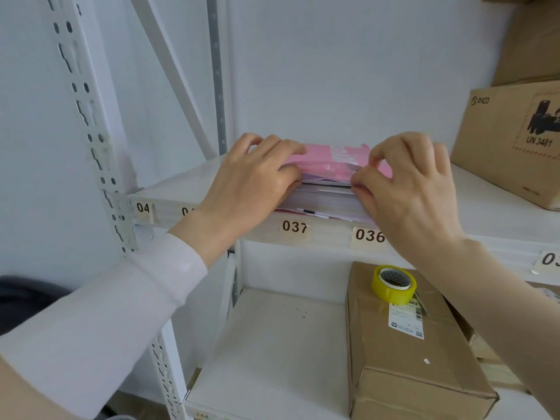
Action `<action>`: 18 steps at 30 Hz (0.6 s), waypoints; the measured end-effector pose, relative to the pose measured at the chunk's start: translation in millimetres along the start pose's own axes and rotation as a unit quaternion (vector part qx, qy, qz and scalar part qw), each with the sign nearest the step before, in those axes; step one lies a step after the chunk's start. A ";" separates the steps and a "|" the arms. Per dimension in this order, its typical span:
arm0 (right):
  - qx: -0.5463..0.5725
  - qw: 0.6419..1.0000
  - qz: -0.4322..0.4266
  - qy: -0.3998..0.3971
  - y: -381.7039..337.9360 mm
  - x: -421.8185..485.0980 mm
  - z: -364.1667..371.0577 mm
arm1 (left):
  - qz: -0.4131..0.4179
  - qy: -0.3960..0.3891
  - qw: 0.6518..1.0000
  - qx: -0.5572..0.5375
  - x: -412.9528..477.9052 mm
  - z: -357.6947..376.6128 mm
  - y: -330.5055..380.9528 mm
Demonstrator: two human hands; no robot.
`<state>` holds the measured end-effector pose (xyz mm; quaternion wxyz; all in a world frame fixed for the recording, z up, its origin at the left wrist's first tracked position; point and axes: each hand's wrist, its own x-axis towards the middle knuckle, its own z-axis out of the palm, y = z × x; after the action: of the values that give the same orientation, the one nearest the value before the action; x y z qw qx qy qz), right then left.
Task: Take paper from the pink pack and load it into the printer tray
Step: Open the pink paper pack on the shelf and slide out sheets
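The pink pack (330,162) lies flat on a white shelf (181,189) above labels 037 and 036, its open end towards me with white paper (321,200) showing under the pink wrapper flap. My left hand (251,177) grips the pack's left front corner, fingers on top of the wrapper. On the right, my right hand (406,183) pinches the wrapper flap between thumb and fingers at the pack's right front corner. No printer is in view.
A PICO cardboard box (512,140) stands on the same shelf to the right. On the shelf below, a brown parcel (406,347) carries a roll of yellow tape (394,283). White perforated uprights (91,137) frame the rack at left.
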<state>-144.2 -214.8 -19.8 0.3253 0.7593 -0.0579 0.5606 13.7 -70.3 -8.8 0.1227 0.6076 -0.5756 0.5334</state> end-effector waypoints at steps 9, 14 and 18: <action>0.044 0.999 0.028 0.003 -2.7 -2.8 0.4 | 0.057 0.077 0.995 -0.004 1.4 5.3 2.0; 0.056 0.998 0.033 -0.006 -2.4 -4.5 -2.5 | 0.100 0.141 0.985 -0.001 -4.6 -3.1 2.2; 0.082 0.995 0.054 0.005 -6.5 -5.5 -10.8 | 0.063 0.106 0.992 -0.024 -17.0 -10.8 2.2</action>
<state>-152.0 -205.2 -25.7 0.2318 0.7762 -0.0508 0.5841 10.3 -53.1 -18.9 0.1636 0.5068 -0.6091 0.5877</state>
